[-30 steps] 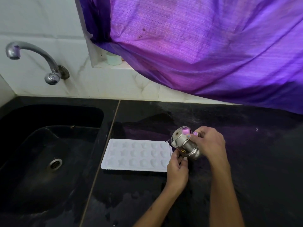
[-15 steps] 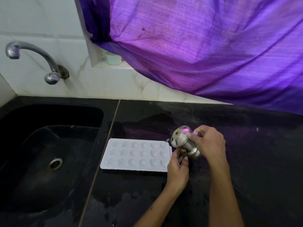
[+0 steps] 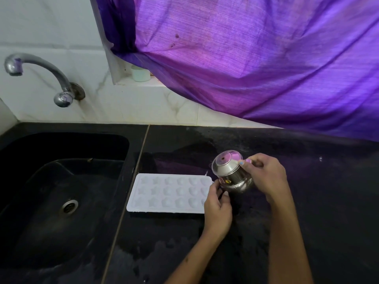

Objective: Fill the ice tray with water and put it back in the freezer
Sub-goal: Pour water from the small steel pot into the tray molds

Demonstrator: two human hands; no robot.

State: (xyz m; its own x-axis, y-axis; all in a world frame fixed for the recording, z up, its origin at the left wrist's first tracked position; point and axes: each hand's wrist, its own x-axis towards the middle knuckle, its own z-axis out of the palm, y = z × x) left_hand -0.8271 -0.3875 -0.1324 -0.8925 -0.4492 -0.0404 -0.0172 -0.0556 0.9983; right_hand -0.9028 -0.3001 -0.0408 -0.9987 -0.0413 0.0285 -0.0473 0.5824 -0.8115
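Pouring stage: our right hand (image 3: 266, 175) grips the small steel pot (image 3: 231, 175), tilted; left hand (image 3: 217, 206) fingers pinch the white plastic ice tray (image 3: 164, 193) edge, flat on black tabletop (image 3: 307, 201). Fill level unclear; freezer step left.

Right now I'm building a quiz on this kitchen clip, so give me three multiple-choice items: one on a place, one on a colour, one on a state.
1. Where does the ice tray lie?
A. in the sink
B. on the black counter, right of the sink
C. on the window ledge

2. What colour is the curtain?
A. purple
B. green
C. white

3. How is the steel pot held?
A. upright on the counter
B. upside down in the sink
C. tilted toward the tray by the right hand

Answers: B, the tray rests flat on the counter beside the sink; A, the cloth is purple throughout; C, its mouth leans toward the tray while the left hand holds the tray's end.
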